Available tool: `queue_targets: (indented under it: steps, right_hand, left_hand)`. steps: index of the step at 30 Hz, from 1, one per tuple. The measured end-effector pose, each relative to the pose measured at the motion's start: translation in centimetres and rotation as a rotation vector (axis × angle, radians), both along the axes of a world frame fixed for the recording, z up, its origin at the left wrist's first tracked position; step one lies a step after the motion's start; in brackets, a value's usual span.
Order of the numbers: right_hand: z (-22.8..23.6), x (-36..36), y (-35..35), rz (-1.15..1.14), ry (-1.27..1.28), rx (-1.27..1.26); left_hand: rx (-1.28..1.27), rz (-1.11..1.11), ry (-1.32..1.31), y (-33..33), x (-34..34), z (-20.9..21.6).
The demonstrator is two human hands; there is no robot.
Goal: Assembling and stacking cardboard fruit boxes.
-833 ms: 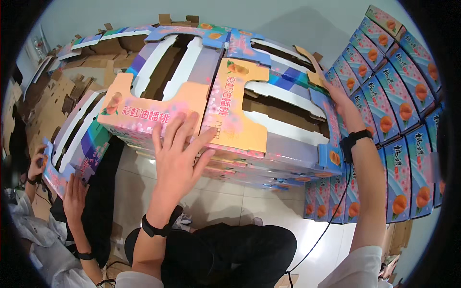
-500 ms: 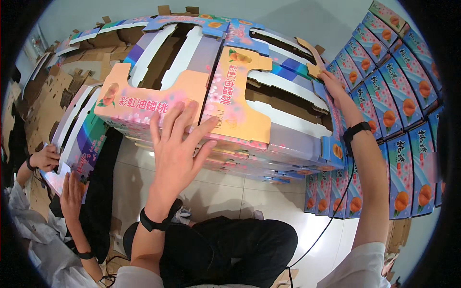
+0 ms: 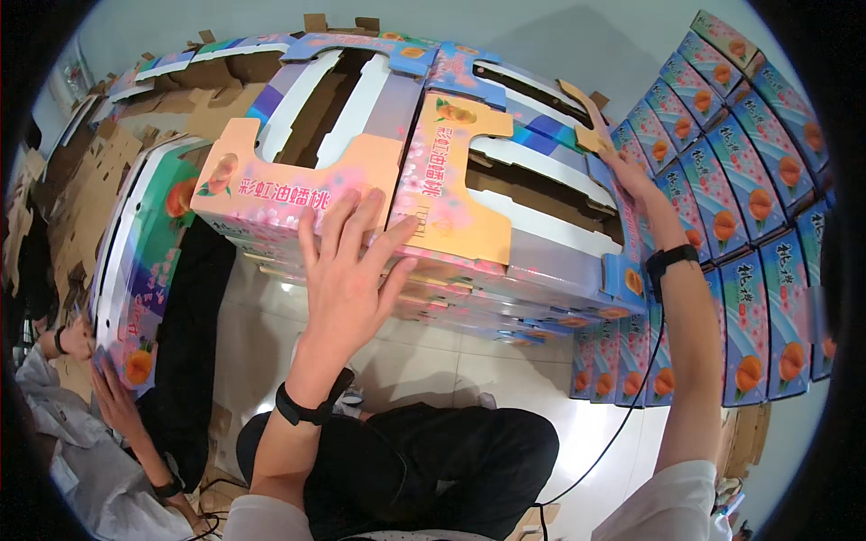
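My left hand [image 3: 347, 266] lies with fingers spread over the front top edge of a peach-coloured printed carton [image 3: 271, 185] and the neighbouring yellow-orange fronted carton [image 3: 446, 234], right at the narrow seam between them. Both cartons have white flaps around a long slot that shows a dark inside. At the far right side of this carton block, my right hand [image 3: 631, 176] rests against the side edge, beside a brown cardboard tab [image 3: 591, 137]. Its fingers look stretched out and partly hidden. Neither hand grips anything that I can see.
On the left, a co-worker's hands [image 3: 117, 406] hold another printed carton [image 3: 144, 270]. Blue and pink cartons [image 3: 749, 207] with fruit pictures are stacked on the right. Flat brown cardboard [image 3: 68, 194] lies at the far left. A black cable [image 3: 622, 406] hangs by my right arm.
The peach-coloured carton and my left hand have shifted slightly right in view. My right hand has slid a little lower along the side. The co-worker's carton has tilted more upright.
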State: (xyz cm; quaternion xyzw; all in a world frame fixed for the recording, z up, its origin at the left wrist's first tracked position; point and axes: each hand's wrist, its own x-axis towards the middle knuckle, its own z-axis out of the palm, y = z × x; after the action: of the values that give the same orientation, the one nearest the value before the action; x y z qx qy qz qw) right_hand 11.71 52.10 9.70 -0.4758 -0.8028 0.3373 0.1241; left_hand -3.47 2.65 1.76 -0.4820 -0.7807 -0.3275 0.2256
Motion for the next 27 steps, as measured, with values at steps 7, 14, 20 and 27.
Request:
queue_targets:
  steps: [7, 14, 20, 27]
  right_hand:
    - [4.4, 8.3, -12.0, -0.027, 0.224, -0.176]
    - [-1.4, 16.2, -17.7, -0.248, 0.580, -0.139]
    - [-7.1, 12.3, -22.3, -0.519, 0.931, -0.071]
    - [-10.4, 10.4, -22.6, -0.602, 1.239, 0.001]
  left_hand:
    - [0.011, 0.009, 0.031, -1.0, 0.2, -0.2]
    - [0.031, -0.041, 0.009, -1.3, 0.7, -0.5]
    - [0.006, -0.028, 0.038, -2.3, 0.7, -0.9]
    - [0.008, -0.021, 0.064, -1.7, 0.9, -1.6]
